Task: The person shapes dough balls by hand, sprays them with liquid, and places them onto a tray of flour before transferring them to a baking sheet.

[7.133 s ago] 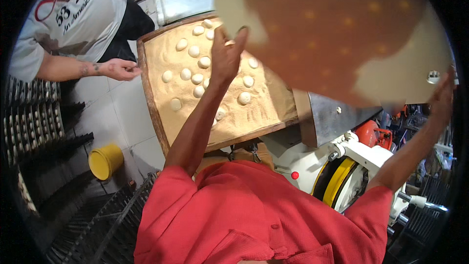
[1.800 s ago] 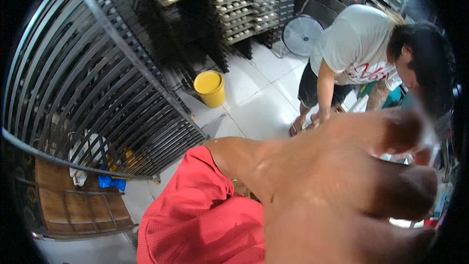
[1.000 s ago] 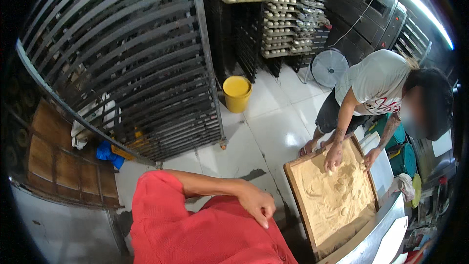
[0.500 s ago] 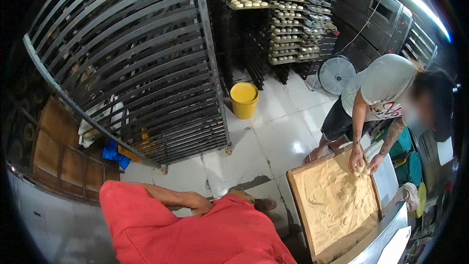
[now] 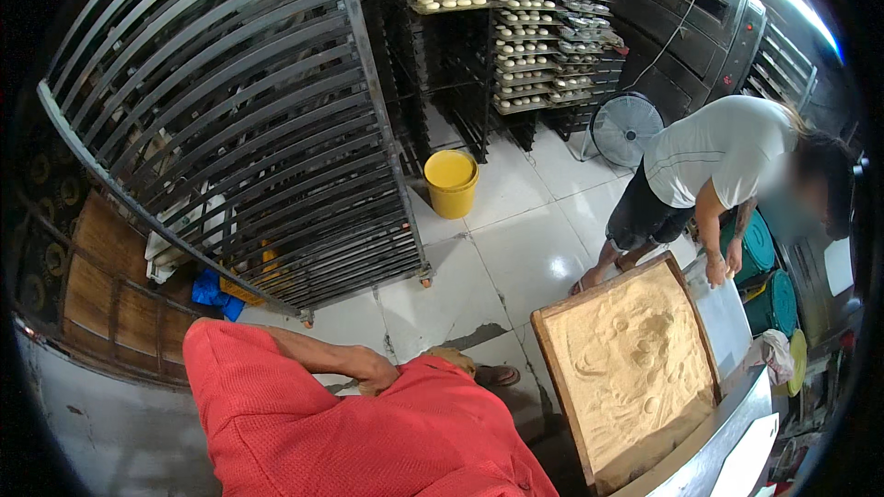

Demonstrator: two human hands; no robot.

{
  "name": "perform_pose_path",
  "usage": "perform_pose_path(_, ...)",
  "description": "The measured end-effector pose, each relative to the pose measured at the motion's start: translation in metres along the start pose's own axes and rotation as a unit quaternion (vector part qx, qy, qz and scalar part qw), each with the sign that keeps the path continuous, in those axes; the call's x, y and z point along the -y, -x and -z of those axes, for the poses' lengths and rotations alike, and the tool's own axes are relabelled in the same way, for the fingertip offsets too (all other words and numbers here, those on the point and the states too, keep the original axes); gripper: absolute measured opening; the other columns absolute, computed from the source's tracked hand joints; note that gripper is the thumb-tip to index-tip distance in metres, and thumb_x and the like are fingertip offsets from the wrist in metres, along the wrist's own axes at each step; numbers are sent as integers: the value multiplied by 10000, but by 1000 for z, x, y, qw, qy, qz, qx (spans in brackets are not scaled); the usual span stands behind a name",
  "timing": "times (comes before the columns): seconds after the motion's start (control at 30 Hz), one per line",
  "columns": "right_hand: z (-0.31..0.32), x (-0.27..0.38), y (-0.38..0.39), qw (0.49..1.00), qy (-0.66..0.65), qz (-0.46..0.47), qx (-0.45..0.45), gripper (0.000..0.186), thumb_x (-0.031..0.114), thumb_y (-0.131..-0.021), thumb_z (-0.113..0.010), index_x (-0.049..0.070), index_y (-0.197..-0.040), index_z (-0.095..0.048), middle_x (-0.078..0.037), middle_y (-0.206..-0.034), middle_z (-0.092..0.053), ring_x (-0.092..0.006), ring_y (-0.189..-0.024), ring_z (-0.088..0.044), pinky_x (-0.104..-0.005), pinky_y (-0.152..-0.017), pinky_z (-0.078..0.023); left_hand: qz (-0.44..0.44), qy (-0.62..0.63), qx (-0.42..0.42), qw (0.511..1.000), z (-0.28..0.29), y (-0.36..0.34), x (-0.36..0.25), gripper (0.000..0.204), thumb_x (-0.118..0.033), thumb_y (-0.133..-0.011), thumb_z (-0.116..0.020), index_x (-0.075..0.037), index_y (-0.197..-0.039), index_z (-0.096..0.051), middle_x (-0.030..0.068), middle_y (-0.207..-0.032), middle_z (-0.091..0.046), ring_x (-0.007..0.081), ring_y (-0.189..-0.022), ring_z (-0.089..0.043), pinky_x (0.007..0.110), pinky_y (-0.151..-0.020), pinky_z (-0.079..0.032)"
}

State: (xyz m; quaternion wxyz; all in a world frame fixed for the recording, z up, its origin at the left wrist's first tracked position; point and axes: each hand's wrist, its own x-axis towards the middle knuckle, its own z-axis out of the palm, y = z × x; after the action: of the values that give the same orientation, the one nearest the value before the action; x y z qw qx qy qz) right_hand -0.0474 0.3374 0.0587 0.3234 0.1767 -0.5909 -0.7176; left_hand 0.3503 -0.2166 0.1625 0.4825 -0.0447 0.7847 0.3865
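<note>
My left hand (image 5: 373, 370) is down at my waist against my red shirt (image 5: 359, 428); its fingers are hidden. My right hand is not visible. To my right is a wooden tray (image 5: 570, 405) of pale crumbs with dents and ridges. A pale metal sheet (image 5: 723, 322) lies along its far right side, where a co-worker (image 5: 718, 147) in a white shirt bends over, both hands low and close together, holding something small and pale. A steel surface (image 5: 691, 469) with a white board (image 5: 746, 460) is beside the tray's near end.
An empty slatted rack (image 5: 230, 92) stands at left, a yellow bucket (image 5: 450, 191) beside it. Behind are racks (image 5: 516, 83) of dough-ball trays, a floor fan (image 5: 626, 129) and a dark oven (image 5: 700, 18). Teal bins (image 5: 773, 299) are at right, a wooden panel (image 5: 106, 304) at lower left.
My left hand has dropped from near the camera to my waist. The co-worker's hands have moved from over the crumbs to the metal sheet beyond the tray.
</note>
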Motion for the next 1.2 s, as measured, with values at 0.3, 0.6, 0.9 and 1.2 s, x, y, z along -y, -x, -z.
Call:
perform_pose_path(0.3, -45, 87, 9, 918, -342, -168, 111, 849, 623, -1018, -187, -85, -1409, -447, -315, -1382, -469, -519, -1220, -466, -672, -982, -407, -50, 15, -64, 997, -25, -32, 43, 832, -343, -659, -859, -119, -1401, -555, 101, -1370, -631, 281, -1128, -619, 422, -911, -521)
perform_pose_path(0.6, -76, 147, 19, 776, -551, -286, 113, 1038, 771, -954, -219, -93, -1526, -286, -360, -1565, -254, -589, -1424, -234, -773, -1040, -269, 134, -20, 42, 990, 48, 28, -53, 818, -284, -595, -886, -51, -1325, -602, 140, -1304, -664, 292, -1098, -632, 436, -868, -523)
perform_pose_path(0.9, -97, 181, 21, 781, -514, -237, 262, 1056, 787, -938, -268, -85, -1533, -293, -364, -1579, -247, -597, -1439, -229, -776, -1065, -248, 164, -43, 31, 985, 68, 22, -55, 684, -292, -668, -841, -57, -1277, -639, 167, -1236, -687, 307, -1058, -655, 449, -849, -530)
perform_pose_path(1.2, -120, 218, 34, 798, -491, -228, 266, 1052, 789, -915, -357, -73, -1518, -342, -353, -1566, -292, -595, -1422, -275, -773, -1081, -236, 242, 43, 3, 969, 85, 22, -88, 524, -407, -949, -586, -62, -1343, -618, 150, -1279, -671, 308, -1127, -649, 442, -900, -522)
